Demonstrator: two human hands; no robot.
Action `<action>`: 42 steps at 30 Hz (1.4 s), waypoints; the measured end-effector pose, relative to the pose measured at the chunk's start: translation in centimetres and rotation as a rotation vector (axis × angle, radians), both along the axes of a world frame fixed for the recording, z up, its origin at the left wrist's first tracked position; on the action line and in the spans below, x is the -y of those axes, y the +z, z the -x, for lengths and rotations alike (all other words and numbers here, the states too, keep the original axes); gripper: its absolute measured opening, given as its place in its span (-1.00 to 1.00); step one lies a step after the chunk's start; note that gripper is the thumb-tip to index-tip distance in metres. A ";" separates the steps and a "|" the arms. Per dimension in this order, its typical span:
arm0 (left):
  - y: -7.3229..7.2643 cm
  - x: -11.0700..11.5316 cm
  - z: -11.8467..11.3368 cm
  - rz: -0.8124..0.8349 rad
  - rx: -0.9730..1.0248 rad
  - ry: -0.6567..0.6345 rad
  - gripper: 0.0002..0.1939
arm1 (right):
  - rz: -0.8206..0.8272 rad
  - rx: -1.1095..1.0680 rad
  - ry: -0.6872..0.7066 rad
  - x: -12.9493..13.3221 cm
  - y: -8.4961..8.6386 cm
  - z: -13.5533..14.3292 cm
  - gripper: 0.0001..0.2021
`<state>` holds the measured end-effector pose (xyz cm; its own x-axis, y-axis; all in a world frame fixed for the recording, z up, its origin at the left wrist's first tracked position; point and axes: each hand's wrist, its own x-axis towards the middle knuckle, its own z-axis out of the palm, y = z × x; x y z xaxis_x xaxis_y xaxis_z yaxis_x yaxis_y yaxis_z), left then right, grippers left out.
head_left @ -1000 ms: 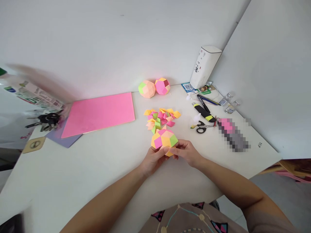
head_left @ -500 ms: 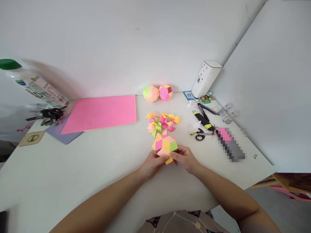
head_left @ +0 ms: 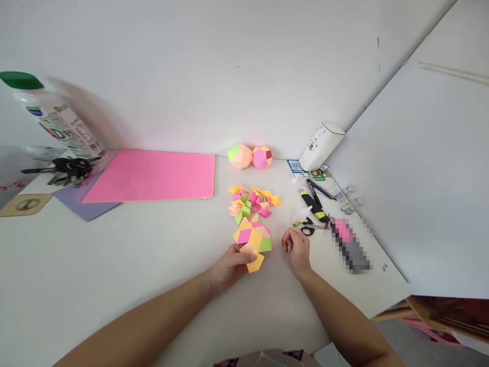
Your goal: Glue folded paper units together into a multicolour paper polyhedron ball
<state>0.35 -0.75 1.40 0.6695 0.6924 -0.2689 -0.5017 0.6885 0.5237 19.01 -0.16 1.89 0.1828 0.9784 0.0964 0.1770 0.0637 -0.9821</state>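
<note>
A partly built paper shape (head_left: 254, 237) in pink, yellow, peach and green is gripped at its lower left by my left hand (head_left: 229, 267), thumb on top. My right hand (head_left: 297, 248) is apart from it, to its right, with the fingers curled in; whether they hold anything is hidden. Just beyond the shape lies a pile of small folded paper pieces (head_left: 247, 206). Farther back, against the wall, sit a peach and green paper ball (head_left: 240, 157) and a pink and yellow paper ball (head_left: 262, 157), side by side.
Scissors (head_left: 307, 230), a cutter (head_left: 314, 206) and pens (head_left: 321, 189) lie on the right beneath a white holder (head_left: 321, 147). On the left are a pink sheet (head_left: 153, 176), a purple sheet (head_left: 89, 208), keys (head_left: 71, 169) and a white bottle with a green cap (head_left: 61, 120).
My right hand has let go of the paper shape and moved right, its fingers curling. My left hand still holds the shape, now slightly lower and farther left. The camera view has shifted.
</note>
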 end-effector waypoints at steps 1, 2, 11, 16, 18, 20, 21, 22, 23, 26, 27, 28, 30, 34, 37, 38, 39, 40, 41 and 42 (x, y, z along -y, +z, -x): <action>0.0 0.0 0.0 0.010 0.005 0.021 -0.85 | -0.023 0.054 -0.026 -0.4 -0.1 0.0 -0.72; 0.1 0.0 0.0 0.016 0.005 0.037 -0.86 | -0.044 0.109 -0.041 -0.9 -0.1 0.1 -0.76; 0.3 -0.4 -0.1 0.011 -0.027 0.069 -0.85 | -0.075 0.483 0.082 -5.9 -1.8 1.2 -0.71; -0.2 -0.6 -0.2 -0.030 -0.019 0.073 -0.86 | -0.070 0.549 0.118 -5.4 -2.2 0.7 -0.75; -0.3 -0.6 -0.2 -0.035 -0.008 0.069 -0.86 | -0.061 0.560 0.147 -4.8 -2.0 0.3 -0.77; -0.3 -0.5 -0.2 -0.026 -0.007 0.072 -0.86 | -0.051 0.581 0.192 -4.1 -1.4 -0.1 -0.80; -0.2 -0.5 -0.2 -0.020 -0.008 0.071 -0.86 | -0.048 0.597 0.214 -3.7 -1.0 -0.3 -0.82; -0.2 -0.5 -0.2 -0.014 -0.010 0.070 -0.87 | -0.050 0.615 0.228 -3.3 -0.4 -0.6 -0.83; -0.1 -0.5 -0.2 -0.008 -0.012 0.068 -0.88 | -0.057 0.631 0.225 -2.7 0.2 -0.9 -0.83; 0.0 -0.5 -0.1 -0.007 -0.011 0.075 -0.86 | -0.107 0.667 0.128 -1.0 2.3 -1.9 -0.87; 0.0 -0.6 -0.1 -0.010 -0.013 0.078 -0.87 | -0.153 0.671 0.022 -0.5 2.9 -2.3 -0.87; 0.0 -0.6 -0.1 -0.016 -0.015 0.082 -0.87 | -0.249 0.665 -0.165 0.0 3.5 -2.8 -0.89; -0.1 -0.6 -0.1 -0.023 -0.020 0.082 -0.87 | -0.432 0.611 -0.454 0.4 4.2 -3.7 -0.93; -0.3 -0.6 -0.1 -0.018 -0.040 0.085 -0.86 | -0.350 0.507 -0.415 -1.1 3.3 -5.3 -0.55; -0.2 -0.5 -0.1 -0.009 -0.047 0.083 -0.87 | -0.085 0.490 -0.233 -3.0 1.1 -5.8 -0.40; -0.2 -0.5 0.0 -0.009 -0.041 0.082 -0.84 | -0.056 0.489 -0.215 -3.5 0.4 -5.8 -0.41; -0.1 -0.4 0.0 -0.010 -0.034 0.078 -0.81 | -0.039 0.490 -0.202 -3.9 -0.3 -5.8 -0.44; 0.0 -0.4 0.0 -0.011 -0.030 0.073 -0.77 | -0.031 0.492 -0.191 -4.0 -0.7 -5.7 -0.47; 0.1 -0.3 0.0 -0.012 -0.029 0.068 -0.76 | -0.034 0.492 -0.182 -3.9 -0.9 -5.5 -0.49; 0.2 -0.3 -0.1 -0.011 -0.031 0.064 -0.77 | -0.044 0.485 -0.161 -3.7 -0.9 -5.3 -0.49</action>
